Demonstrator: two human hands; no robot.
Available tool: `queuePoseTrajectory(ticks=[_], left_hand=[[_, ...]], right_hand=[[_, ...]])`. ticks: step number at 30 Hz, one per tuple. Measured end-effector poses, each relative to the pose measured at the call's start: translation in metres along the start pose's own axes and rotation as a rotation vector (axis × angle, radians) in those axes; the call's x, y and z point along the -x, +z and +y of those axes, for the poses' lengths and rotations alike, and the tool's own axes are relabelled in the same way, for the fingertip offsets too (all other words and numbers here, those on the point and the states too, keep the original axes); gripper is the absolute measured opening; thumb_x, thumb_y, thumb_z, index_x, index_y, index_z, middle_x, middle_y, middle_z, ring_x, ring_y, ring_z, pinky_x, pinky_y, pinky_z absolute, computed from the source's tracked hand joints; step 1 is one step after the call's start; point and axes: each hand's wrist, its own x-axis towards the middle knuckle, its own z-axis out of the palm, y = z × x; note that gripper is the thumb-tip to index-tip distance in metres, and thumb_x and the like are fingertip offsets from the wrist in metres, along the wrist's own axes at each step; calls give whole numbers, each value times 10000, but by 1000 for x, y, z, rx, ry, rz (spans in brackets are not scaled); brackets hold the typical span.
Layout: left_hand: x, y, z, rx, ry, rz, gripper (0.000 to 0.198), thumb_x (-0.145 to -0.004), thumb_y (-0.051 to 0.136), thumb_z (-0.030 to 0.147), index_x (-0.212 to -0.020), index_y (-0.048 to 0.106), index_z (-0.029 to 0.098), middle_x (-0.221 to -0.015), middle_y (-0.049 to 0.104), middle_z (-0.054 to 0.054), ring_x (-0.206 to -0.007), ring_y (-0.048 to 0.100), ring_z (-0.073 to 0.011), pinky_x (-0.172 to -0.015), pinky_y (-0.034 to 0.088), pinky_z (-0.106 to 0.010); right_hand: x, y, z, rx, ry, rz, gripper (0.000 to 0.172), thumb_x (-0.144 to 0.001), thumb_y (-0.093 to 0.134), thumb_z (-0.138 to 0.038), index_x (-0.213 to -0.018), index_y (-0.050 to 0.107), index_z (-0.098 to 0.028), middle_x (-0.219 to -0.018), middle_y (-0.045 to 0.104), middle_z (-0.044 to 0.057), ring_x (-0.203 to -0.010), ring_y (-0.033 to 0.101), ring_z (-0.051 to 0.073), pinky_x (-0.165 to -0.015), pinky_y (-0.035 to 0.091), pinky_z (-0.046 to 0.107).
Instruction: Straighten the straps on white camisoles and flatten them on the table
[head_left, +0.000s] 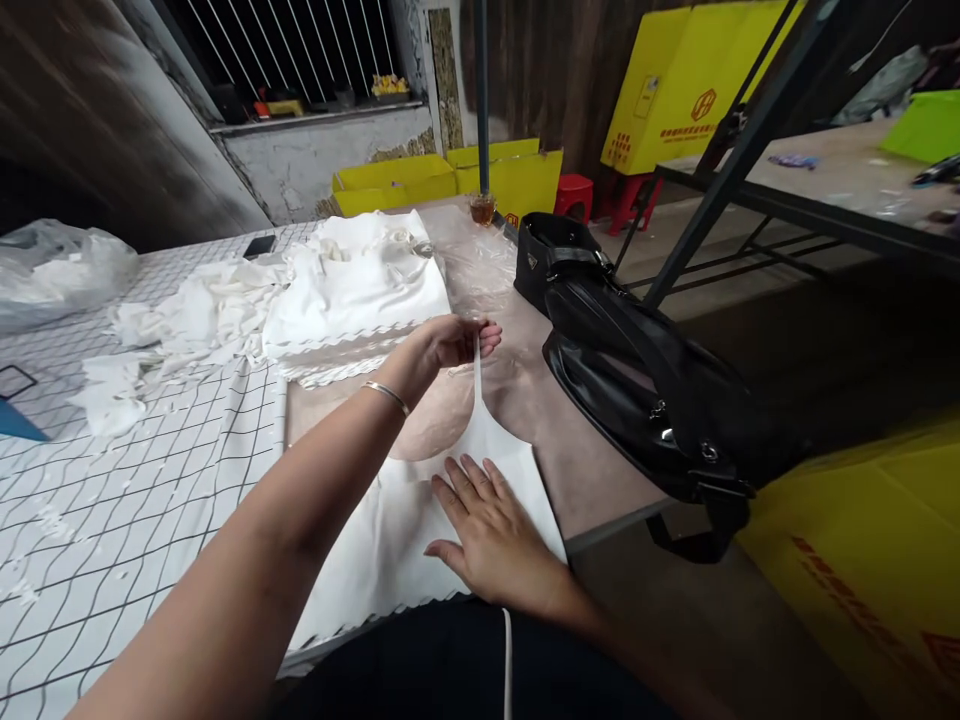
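A white garment (390, 540) lies flat on the table's near edge, with a thin strap (478, 375) running up from its neckline. My left hand (452, 340) reaches across and pinches the top of that strap, pulling it straight; a bangle sits on the wrist. My right hand (491, 525) lies flat with fingers spread on the garment's right side, pressing it down.
A stack of white garments (352, 285) and loose white scraps (172, 330) lie further back on the grid-patterned cloth (150, 480). A black bag (637, 380) sits at the table's right edge. A glass of tea (482, 208), yellow boxes (450, 180) and a metal frame (750, 140) stand behind.
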Motion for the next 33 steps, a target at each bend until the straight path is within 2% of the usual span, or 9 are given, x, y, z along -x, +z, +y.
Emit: queuePoseTrajectory(ticks=[7,12,15,18,20,23,25,28,33], left_hand=[[12,18,67,-73,241,64,250,-988,394,104,-868,613,117,-681,702,-60,-628,686,-131,-718,548,-267],[42,20,83,-125,534,-9,186,-949,478,89,-830,619,114,-729,714,-53,-660,686,-119,-746,544,-274],[63,15,68,-271,774,-32,76,-886,626,171,-880,677,115,-791,741,-70,-706,699,-146,-749,544,-300],[85,8,36,-538,970,-59,201,-799,743,298,-923,742,140,-903,765,-89,-834,710,-185,-832,538,-330],[100,3,12,-727,1061,-94,228,-805,731,344,-945,766,168,-981,765,-91,-935,702,-204,-886,524,-331],[116,-1,-14,-925,1174,-177,234,-870,655,361,-996,775,204,-1059,755,-92,-989,691,-206,-889,519,-318],[122,-3,-23,-1001,1232,-219,245,-907,610,365,-1015,774,219,-1082,751,-94,-983,690,-202,-881,517,-320],[124,-5,-29,-1095,1293,-259,274,-946,554,382,-1031,768,233,-1095,747,-93,-984,680,-200,-881,498,-337],[122,-14,-35,-1312,1338,-170,296,-964,518,425,-1057,755,272,-1136,735,-76,-1018,644,-215,-964,373,-408]], right_hand=[[0,2,3,-14,-8,-8,692,-945,469,-551,-1485,408,-122,-1561,323,161,-1468,257,327,-1209,200,508],[0,3,2,-86,10,-25,687,-933,514,-525,-1491,404,-139,-1577,284,153,-1477,226,326,-1217,172,507],[-3,-1,3,-239,39,-38,675,-904,577,-515,-1456,462,-145,-1562,325,163,-1471,242,340,-1214,152,533],[-10,-20,12,-608,139,52,546,-864,631,-519,-1279,635,-164,-1423,540,152,-1350,452,329,-1155,298,519],[-18,-44,23,-925,262,187,435,-860,625,-528,-1103,712,-178,-1167,691,117,-1090,627,261,-998,465,443],[-32,-87,39,-1310,363,315,376,-789,708,-531,-940,738,-188,-907,691,54,-759,607,145,-718,504,296],[-41,-111,46,-1473,370,253,390,-705,797,-504,-907,744,-174,-899,671,47,-704,564,109,-619,457,239],[-52,-132,46,-1584,384,60,414,-684,821,-493,-888,742,-141,-858,652,59,-669,537,98,-547,412,213],[-60,-132,40,-1622,463,-168,389,-638,872,-431,-809,736,-110,-719,592,31,-604,496,76,-498,369,189]])
